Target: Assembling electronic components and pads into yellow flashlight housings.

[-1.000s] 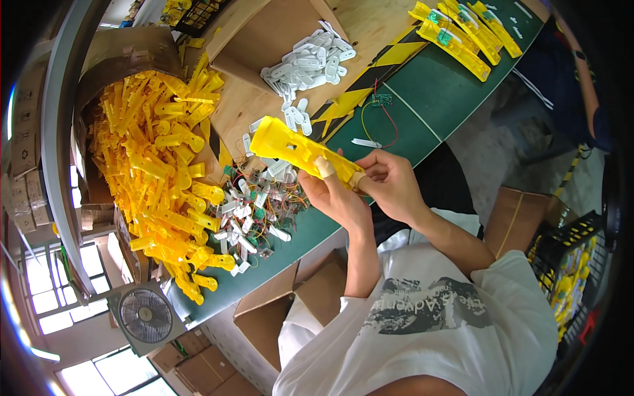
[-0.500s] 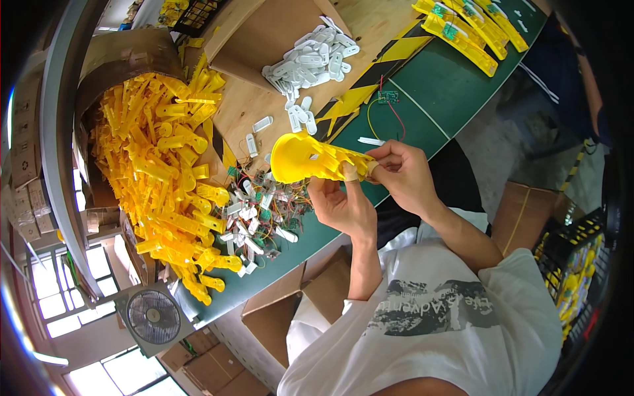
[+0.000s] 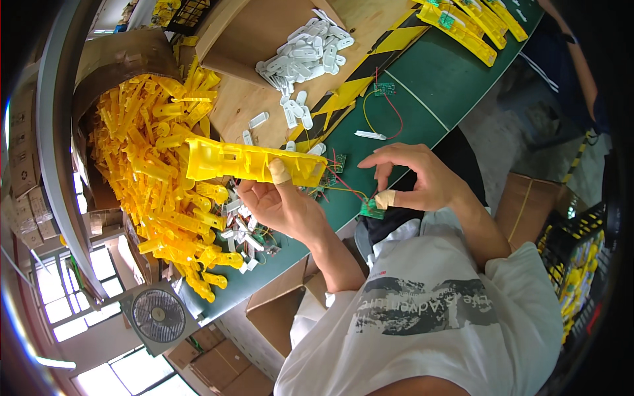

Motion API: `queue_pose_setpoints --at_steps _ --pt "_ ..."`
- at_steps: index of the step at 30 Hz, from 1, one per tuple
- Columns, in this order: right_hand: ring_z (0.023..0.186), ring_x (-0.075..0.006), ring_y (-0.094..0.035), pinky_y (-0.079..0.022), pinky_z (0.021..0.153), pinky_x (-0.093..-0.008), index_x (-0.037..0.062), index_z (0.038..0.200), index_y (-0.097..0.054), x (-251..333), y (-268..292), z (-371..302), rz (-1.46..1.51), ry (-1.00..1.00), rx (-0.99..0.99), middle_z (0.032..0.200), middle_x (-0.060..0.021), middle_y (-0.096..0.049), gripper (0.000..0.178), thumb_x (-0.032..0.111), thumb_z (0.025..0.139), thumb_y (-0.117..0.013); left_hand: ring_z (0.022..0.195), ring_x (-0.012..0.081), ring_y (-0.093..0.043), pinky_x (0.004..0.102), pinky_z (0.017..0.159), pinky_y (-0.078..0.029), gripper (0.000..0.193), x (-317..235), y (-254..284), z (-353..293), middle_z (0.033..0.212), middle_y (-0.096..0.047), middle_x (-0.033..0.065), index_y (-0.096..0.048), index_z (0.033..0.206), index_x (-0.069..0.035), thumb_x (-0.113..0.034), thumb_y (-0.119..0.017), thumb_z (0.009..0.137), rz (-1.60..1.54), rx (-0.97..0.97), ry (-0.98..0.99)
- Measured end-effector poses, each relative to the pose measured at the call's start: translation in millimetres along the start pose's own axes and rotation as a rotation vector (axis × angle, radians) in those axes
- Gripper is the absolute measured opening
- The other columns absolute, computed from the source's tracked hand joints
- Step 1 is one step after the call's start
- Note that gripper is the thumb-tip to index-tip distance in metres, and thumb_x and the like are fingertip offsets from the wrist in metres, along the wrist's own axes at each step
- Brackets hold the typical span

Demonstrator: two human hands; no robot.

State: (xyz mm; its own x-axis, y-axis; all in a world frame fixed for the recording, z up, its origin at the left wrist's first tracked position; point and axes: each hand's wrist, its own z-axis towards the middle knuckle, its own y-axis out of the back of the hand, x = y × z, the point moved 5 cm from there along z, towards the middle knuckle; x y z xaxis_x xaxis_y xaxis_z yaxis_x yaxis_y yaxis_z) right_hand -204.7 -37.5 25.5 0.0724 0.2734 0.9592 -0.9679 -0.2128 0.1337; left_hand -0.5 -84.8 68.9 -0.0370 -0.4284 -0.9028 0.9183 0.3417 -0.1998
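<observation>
My left hand (image 3: 281,201) grips a long yellow plastic shell (image 3: 247,160), its ribbed hollow side showing, with the thumb pressed on it. Right of the shell's end, my right hand (image 3: 422,178) is open, index finger and thumb well apart. Right by that thumb's tip is a small green circuit board (image 3: 372,208), with red and yellow wires running from it toward the shell. Whether the thumb touches the board I cannot tell. Beige tape wraps both thumbs. Beyond, on the green mat, lies another wired circuit board (image 3: 384,88) with a white strip (image 3: 370,135).
A large heap of yellow shells (image 3: 155,165) spills from a carton at left. White plastic pieces (image 3: 307,56) pile by an open wooden box (image 3: 241,39). Wired white parts (image 3: 241,231) lie below the held shell. Several shells with boards (image 3: 462,30) rest at far right, near another person's arm (image 3: 578,66).
The yellow shell has moved left and turned to show its hollow side. My right hand has let go of it and opened. The small green board now shows beside the right thumb.
</observation>
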Motion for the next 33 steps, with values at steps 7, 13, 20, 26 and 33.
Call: queue_pose_setpoints --at_steps 7,13,20,26,33 --pt "0.109 -0.0228 -0.061 -0.049 0.09 -0.0358 0.0041 0.122 -0.062 -26.8 4.1 -7.3 0.087 0.16 -0.365 0.123 -0.0128 -0.059 0.052 0.023 0.076 -0.078 0.097 0.0189 -0.063 0.0365 0.086 -0.055 0.035 -24.5 -7.8 1.3 0.109 -0.063 0.0116 -0.048 0.123 -0.001 -0.009 -0.066 0.093 -0.098 0.012 -0.04" --pt "0.117 -0.0259 -0.058 -0.052 0.093 -0.0377 0.0033 0.152 -0.028 -43.0 -12.1 -7.0 0.814 0.025 -0.345 0.138 -0.0184 -0.051 0.1 0.035 0.076 -0.084 0.093 0.0182 -0.065 0.0344 0.086 -0.055 0.032 -34.7 -13.5 5.1 0.105 -0.062 0.0112 -0.047 0.117 -0.003 -0.011 -0.068 0.093 -0.194 -0.062 -0.044" --pt "0.104 -0.0169 -0.064 -0.052 0.094 -0.0302 -0.0026 0.122 -0.058 -42.4 -47.0 -15.2 1.06 -0.106 0.139 0.119 -0.0127 -0.063 0.051 0.005 0.077 -0.08 0.093 0.0183 -0.065 0.0362 0.082 -0.057 0.03 -24.0 -12.3 5.8 0.104 -0.063 0.0116 -0.047 0.117 -0.002 -0.01 -0.065 0.095 -0.175 -0.054 -0.036" --pt "0.104 -0.0144 -0.063 -0.051 0.093 -0.0297 -0.0029 0.12 -0.06 -43.8 -39.2 -12.5 0.916 -0.16 0.056 0.12 -0.0115 -0.063 0.042 0.002 0.081 -0.075 0.092 0.0177 -0.064 0.0339 0.081 -0.055 0.029 -17.7 -2.4 7.9 0.104 -0.063 0.0117 -0.047 0.117 -0.002 -0.011 -0.065 0.095 -0.132 -0.112 -0.031" --pt "0.094 -0.008 -0.06 -0.05 0.084 -0.0241 -0.0027 0.121 -0.06 -39.4 -60.2 -9.2 0.784 -0.206 0.171 0.112 -0.0067 -0.065 0.037 0.004 0.086 -0.071 0.089 0.017 -0.063 0.0331 0.077 -0.055 0.036 -17.2 -5.6 5.7 0.106 -0.062 0.0105 -0.047 0.117 -0.004 -0.019 -0.07 0.093 -0.101 -0.116 -0.034"
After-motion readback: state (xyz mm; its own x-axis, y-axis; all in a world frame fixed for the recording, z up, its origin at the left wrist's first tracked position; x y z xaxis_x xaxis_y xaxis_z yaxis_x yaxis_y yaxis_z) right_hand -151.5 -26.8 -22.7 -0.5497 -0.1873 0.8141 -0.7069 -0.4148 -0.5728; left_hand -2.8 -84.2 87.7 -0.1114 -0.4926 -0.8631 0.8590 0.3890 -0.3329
